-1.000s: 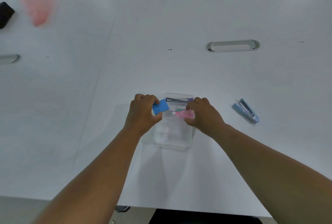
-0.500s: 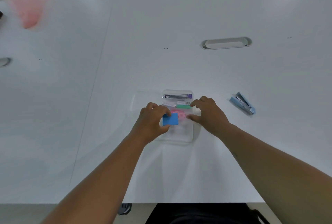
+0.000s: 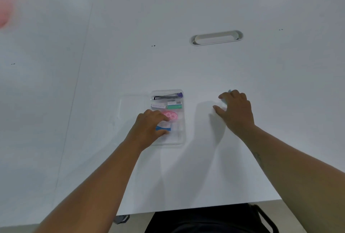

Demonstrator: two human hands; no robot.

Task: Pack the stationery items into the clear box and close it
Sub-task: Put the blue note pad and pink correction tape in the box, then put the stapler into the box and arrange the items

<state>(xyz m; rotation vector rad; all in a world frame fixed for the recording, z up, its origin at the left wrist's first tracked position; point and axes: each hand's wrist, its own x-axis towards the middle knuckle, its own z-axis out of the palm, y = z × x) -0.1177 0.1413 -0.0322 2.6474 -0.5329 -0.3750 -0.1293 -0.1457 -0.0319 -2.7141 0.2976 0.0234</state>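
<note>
The clear box (image 3: 183, 130) lies open on the white table in front of me. Inside it are a black clip with a purple end (image 3: 166, 96), a white packet (image 3: 158, 106), a green packet (image 3: 174, 106) and a pink tape roller (image 3: 172, 115). My left hand (image 3: 147, 130) reaches into the box's near half and grips a small blue pad (image 3: 162, 129). The clear lid (image 3: 130, 105) lies flat just left of the box. My right hand (image 3: 234, 110) is spread over the light blue stapler (image 3: 222, 100) to the right; only slivers of the stapler show.
An oval cable slot (image 3: 216, 37) sits in the table beyond the box. A blurred pink object (image 3: 7, 3) is at the far left corner. A seam (image 3: 82, 61) runs down the table on the left. The table's front edge (image 3: 196, 208) is close to my body.
My left hand lowered the blue pad into the near part of the box. My right hand left the box and moved right onto the stapler.
</note>
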